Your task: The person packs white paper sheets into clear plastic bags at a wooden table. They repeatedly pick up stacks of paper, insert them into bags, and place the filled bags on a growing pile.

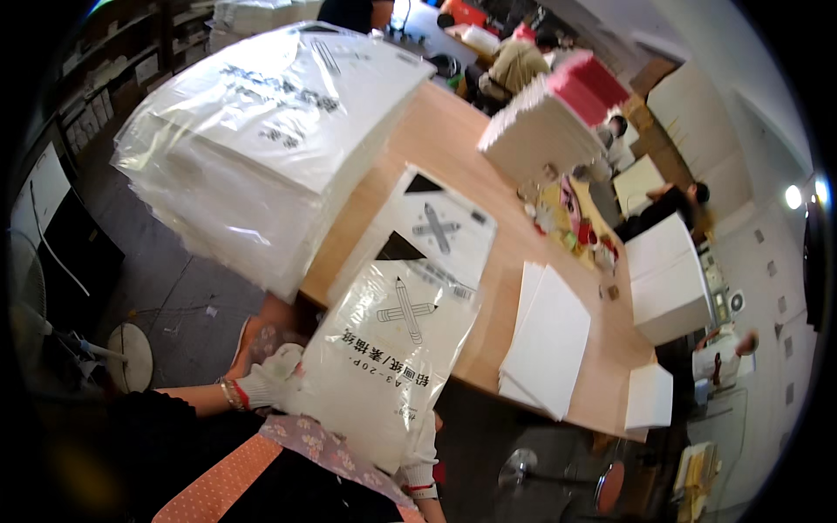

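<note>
A paper pack in a clear plastic sleeve, printed with crossed pencils, is tilted in front of me at the table's near edge. My left hand, in a white knit glove, grips its left edge. Against the lower right edge is my right hand, gloved too, with its fingers mostly hidden by the pack. Just beyond, a second pack with the same pencil print lies on the wooden table. A tall pile of clear plastic sleeves with dark print rises at the left of the table.
White sheets lie in a loose stack right of the packs. Farther back stand a high white paper stack with a pink top and a white block of paper. Small items clutter the far table. A round stool and several people are around.
</note>
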`<action>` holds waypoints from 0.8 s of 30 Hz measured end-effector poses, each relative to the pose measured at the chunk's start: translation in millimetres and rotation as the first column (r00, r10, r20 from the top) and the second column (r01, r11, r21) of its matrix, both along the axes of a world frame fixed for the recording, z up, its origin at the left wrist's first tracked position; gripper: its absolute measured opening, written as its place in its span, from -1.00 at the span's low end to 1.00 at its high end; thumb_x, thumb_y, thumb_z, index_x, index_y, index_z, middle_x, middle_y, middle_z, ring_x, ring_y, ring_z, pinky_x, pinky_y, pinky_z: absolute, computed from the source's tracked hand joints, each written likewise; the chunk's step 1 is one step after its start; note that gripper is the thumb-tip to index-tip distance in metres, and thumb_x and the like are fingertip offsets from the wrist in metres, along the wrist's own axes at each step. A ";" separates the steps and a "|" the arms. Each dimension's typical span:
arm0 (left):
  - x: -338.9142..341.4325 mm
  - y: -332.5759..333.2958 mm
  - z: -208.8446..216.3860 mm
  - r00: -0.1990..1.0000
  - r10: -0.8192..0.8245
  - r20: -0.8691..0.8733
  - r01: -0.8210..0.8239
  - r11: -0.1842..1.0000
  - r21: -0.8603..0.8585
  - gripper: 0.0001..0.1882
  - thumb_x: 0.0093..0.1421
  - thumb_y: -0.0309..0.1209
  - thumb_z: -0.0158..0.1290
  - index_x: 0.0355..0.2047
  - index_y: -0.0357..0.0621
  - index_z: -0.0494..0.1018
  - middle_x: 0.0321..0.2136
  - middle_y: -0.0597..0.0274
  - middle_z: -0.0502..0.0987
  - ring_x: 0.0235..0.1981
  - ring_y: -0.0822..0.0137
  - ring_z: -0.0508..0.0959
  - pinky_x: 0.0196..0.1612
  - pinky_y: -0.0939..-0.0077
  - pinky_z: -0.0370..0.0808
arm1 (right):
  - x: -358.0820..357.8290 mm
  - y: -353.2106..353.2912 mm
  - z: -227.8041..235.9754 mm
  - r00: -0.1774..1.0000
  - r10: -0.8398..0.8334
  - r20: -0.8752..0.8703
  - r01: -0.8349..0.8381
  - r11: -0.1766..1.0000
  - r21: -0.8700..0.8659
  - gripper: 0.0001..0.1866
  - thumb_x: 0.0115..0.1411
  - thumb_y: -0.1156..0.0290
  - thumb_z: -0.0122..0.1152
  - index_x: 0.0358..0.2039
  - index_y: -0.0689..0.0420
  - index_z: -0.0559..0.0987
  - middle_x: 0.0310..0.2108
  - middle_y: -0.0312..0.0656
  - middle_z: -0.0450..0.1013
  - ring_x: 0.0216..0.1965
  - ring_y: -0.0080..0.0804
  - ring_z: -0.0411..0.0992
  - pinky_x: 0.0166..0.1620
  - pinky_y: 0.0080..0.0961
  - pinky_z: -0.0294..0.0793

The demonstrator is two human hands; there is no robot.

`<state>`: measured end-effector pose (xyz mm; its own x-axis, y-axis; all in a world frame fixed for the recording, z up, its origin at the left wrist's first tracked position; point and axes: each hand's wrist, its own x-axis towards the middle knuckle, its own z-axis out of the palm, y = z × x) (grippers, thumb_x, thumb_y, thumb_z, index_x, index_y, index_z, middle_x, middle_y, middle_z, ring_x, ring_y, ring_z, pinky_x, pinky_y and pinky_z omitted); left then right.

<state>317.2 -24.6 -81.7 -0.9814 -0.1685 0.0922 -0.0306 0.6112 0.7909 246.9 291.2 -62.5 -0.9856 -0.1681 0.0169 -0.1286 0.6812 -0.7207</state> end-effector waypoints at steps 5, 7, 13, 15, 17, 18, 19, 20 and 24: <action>64.7 -8.8 43.3 0.961 -0.260 0.096 0.268 0.960 -0.076 -0.70 -0.05 -0.39 0.12 -0.31 -0.28 0.38 -0.17 -0.03 0.36 -0.18 0.04 0.44 -0.20 0.31 0.44 | 60.8 3.9 9.6 1.000 0.012 0.003 -0.012 0.999 -0.031 -0.50 0.17 0.48 -0.03 0.14 0.24 0.23 -0.04 0.09 0.37 -0.07 -0.06 0.38 -0.01 -0.34 0.36; 52.9 1.8 40.5 0.984 -0.180 0.013 0.180 0.974 -0.136 -0.74 -0.01 -0.40 0.11 -0.32 -0.22 0.38 -0.23 -0.01 0.39 -0.25 0.04 0.47 -0.27 0.28 0.45 | 67.4 4.5 12.0 0.999 0.020 -0.045 -0.021 0.999 -0.031 -0.52 0.19 0.50 -0.06 0.14 0.26 0.23 -0.03 0.09 0.35 -0.06 -0.07 0.37 0.01 -0.35 0.34; -17.1 6.6 33.1 0.960 0.169 -0.224 -0.240 0.908 -0.344 -0.81 0.13 -0.47 -0.04 -0.23 -0.23 0.37 -0.53 0.06 0.44 -0.50 0.04 0.48 -0.42 0.19 0.41 | 4.9 6.7 44.7 0.985 -0.073 -0.159 0.063 0.996 -0.068 -0.58 0.25 0.55 -0.17 0.13 0.31 0.25 0.02 0.08 0.31 -0.01 -0.10 0.33 0.08 -0.40 0.28; -8.3 6.9 24.2 0.990 0.079 -0.120 -0.102 0.975 -0.197 -0.75 0.06 -0.57 -0.10 -0.21 -0.32 0.36 -0.58 0.15 0.42 -0.53 0.16 0.46 -0.42 0.25 0.42 | 26.7 67.0 -36.0 0.999 -0.039 -0.026 0.035 0.992 -0.120 -0.56 0.18 0.55 -0.13 0.10 0.20 0.33 0.06 0.17 0.29 0.02 0.02 0.35 0.05 -0.28 0.36; -10.7 14.6 13.9 0.980 0.139 0.144 -0.165 0.969 0.185 -0.73 0.06 -0.55 -0.10 -0.18 -0.32 0.36 -0.60 0.19 0.42 -0.58 0.26 0.45 -0.45 0.34 0.42 | 30.2 61.2 -22.3 0.998 -0.009 0.057 0.016 0.992 -0.122 -0.61 0.19 0.54 -0.08 0.06 0.23 0.38 -0.03 0.11 0.37 -0.01 -0.04 0.37 0.05 -0.31 0.35; -15.8 22.0 16.2 0.956 0.147 0.254 -0.238 0.894 0.380 -0.74 0.09 -0.56 -0.12 -0.19 -0.32 0.36 -0.61 0.22 0.42 -0.59 0.31 0.45 -0.48 0.39 0.42 | 25.3 54.5 -2.2 0.993 0.048 -0.110 -0.056 0.996 -0.070 -0.63 0.20 0.53 -0.04 0.04 0.27 0.38 -0.06 0.06 0.40 -0.01 -0.10 0.38 0.06 -0.33 0.34; -24.6 22.3 15.7 0.983 0.165 -0.081 -0.165 0.986 0.009 -0.76 0.11 -0.56 -0.14 -0.18 -0.31 0.36 -0.60 0.24 0.42 -0.60 0.35 0.45 -0.50 0.44 0.41 | 18.5 38.2 26.8 0.962 0.093 -0.257 -0.099 0.995 -0.009 -0.65 0.22 0.53 -0.01 0.03 0.30 0.38 -0.09 0.02 0.42 -0.01 -0.16 0.38 0.07 -0.35 0.33; -31.3 19.5 14.6 0.926 0.032 -0.376 -0.183 0.910 -0.373 -0.77 0.14 -0.55 -0.16 -0.18 -0.30 0.35 -0.60 0.26 0.42 -0.61 0.40 0.45 -0.51 0.48 0.41 | 12.1 28.5 32.8 0.970 0.078 -0.230 -0.086 0.996 -0.027 -0.62 0.17 0.55 0.04 0.03 0.29 0.38 -0.04 0.05 0.39 0.03 -0.10 0.36 0.08 -0.36 0.32; -29.4 26.9 59.2 0.998 0.070 0.004 -0.065 0.890 0.451 -0.78 0.21 -0.53 -0.21 -0.18 -0.33 0.36 -0.57 0.24 0.44 -0.63 0.47 0.48 -0.54 0.59 0.46 | -10.9 -30.8 32.5 0.918 0.188 -0.350 -0.115 0.969 0.219 -0.44 0.05 0.37 0.21 0.07 0.24 0.35 0.05 0.12 0.28 0.10 0.04 0.21 0.12 -0.18 0.23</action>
<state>287.8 2.2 -22.6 -0.9654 -0.2606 0.0024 -0.0477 0.1860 0.9814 236.0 260.4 -30.1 -0.8786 -0.3510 0.3238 -0.4706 0.7515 -0.4624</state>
